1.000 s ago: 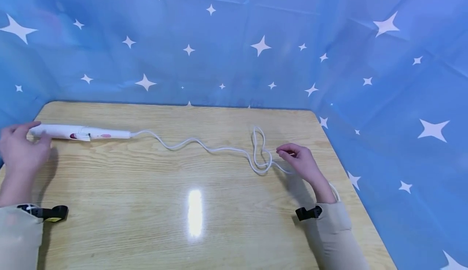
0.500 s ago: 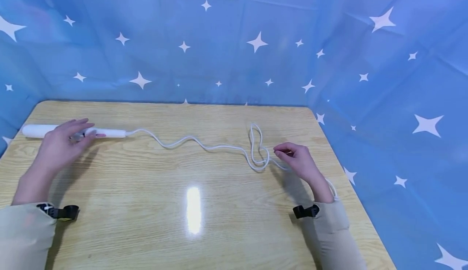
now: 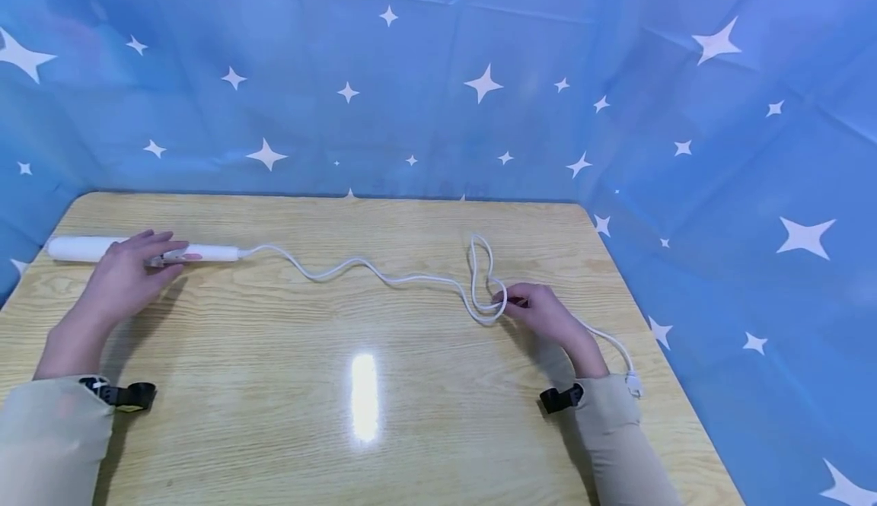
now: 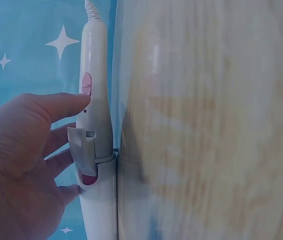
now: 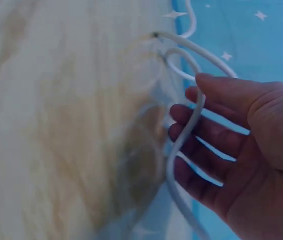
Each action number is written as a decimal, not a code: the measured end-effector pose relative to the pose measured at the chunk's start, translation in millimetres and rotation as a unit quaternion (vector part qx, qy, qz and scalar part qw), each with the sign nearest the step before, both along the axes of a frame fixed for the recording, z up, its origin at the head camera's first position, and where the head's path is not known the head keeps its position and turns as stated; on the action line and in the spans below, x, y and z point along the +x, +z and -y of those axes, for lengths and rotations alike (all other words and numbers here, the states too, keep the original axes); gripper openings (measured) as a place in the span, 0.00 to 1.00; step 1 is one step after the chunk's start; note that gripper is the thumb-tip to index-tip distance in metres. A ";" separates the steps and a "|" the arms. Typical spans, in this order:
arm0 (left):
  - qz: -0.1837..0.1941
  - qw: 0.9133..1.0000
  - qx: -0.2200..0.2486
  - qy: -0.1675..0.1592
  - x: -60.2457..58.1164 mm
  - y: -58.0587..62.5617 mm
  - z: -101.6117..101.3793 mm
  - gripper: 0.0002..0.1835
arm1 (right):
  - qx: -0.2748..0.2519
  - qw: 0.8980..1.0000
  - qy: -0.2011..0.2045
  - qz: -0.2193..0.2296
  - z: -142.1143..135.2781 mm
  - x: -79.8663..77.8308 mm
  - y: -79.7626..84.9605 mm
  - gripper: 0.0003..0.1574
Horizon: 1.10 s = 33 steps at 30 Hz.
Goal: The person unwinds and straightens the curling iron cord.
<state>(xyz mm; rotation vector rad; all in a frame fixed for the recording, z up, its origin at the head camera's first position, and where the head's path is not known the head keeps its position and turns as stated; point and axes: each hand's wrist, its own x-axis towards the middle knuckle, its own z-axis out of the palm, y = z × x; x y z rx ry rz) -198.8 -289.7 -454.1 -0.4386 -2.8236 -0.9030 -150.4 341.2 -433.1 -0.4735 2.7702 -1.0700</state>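
A white curling iron (image 3: 82,249) with pink controls lies on the table at the far left. Over its handle is my left hand (image 3: 130,281). In the left wrist view the thumb touches the handle beside a pink switch (image 4: 87,82), and fingers lie on the other side, near the clamp lever (image 4: 83,147), partly hidden. A white cord (image 3: 352,262) runs from the handle to a loop at the right. At that loop my right hand (image 3: 544,316) holds the cord; in the right wrist view it passes between thumb and index finger, the others loosely bent.
The wooden table (image 3: 294,384) has a bright light reflection in its middle. Beyond its back and right edges hangs a blue curtain (image 3: 425,72) with white stars. The cord's plug (image 3: 633,386) lies beside the right sleeve, near the right edge.
My left hand has moved right, from the curling iron's far end to its handle. The right hand has moved left and down onto the cord's loop, bringing the plug into view.
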 end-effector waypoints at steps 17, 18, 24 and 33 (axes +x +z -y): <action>0.025 1.000 0.003 -0.001 0.6 -1.8 1.3 0.21 | 0.055 0.972 -0.218 -0.069 -17.1 -14.5 -1.0 0.11; 0.025 1.000 0.004 -0.002 0.6 -1.5 1.2 0.21 | 0.056 0.968 -0.231 -0.074 -18.7 -15.5 -0.8 0.11; 0.023 1.000 0.005 -0.006 1.2 0.4 -0.6 0.21 | 0.041 0.946 -0.294 -0.131 -29.4 -24.5 3.9 0.12; 0.025 1.000 0.005 -0.004 1.5 0.7 1.8 0.21 | -0.143 0.900 -0.382 -0.154 -42.0 -35.3 35.9 0.17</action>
